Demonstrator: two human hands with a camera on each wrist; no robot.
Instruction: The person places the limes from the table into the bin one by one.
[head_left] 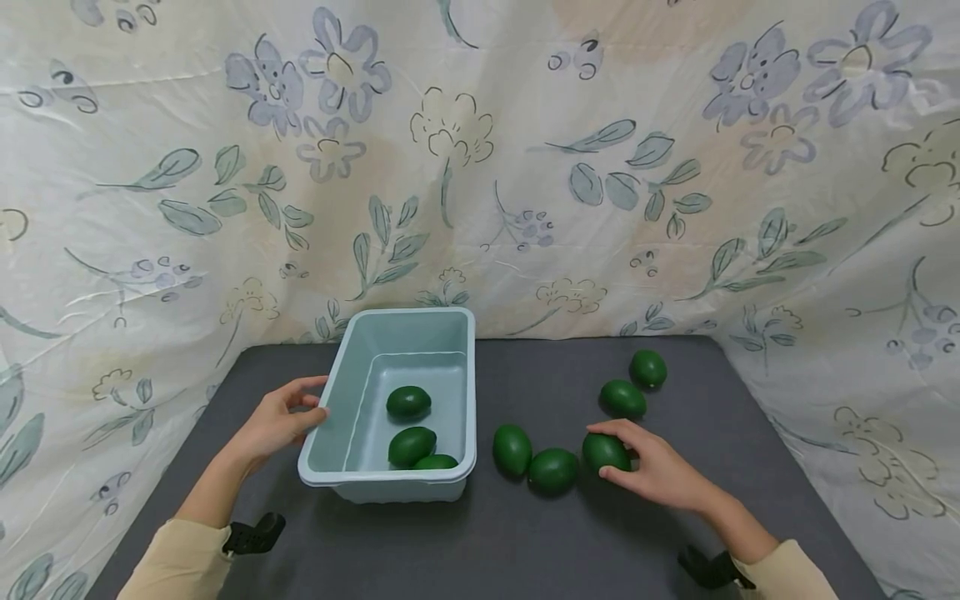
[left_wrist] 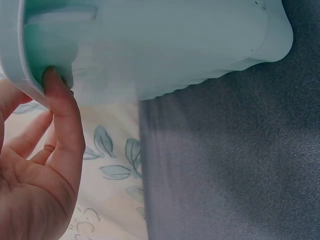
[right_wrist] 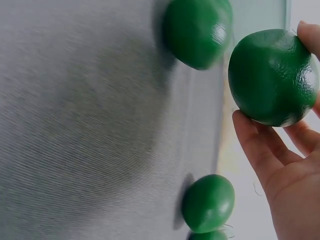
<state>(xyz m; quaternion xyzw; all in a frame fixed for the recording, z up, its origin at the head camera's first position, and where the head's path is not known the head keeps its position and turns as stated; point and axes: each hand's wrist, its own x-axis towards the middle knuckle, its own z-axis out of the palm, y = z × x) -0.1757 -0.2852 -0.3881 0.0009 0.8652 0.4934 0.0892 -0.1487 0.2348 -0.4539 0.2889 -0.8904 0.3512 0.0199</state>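
Head: green fruit (head_left: 604, 451) under R hand (head_left: 660, 473) fingertips.

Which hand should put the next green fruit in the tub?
Probably the right hand: it already grips a green fruit beside the tub. The left hand holds the tub's rim.

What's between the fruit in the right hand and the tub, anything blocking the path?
Two loose green fruits lie on the mat between the gripped fruit and the tub, at table level only. The right hand could probably lift over them. The left hand holds the far rim.
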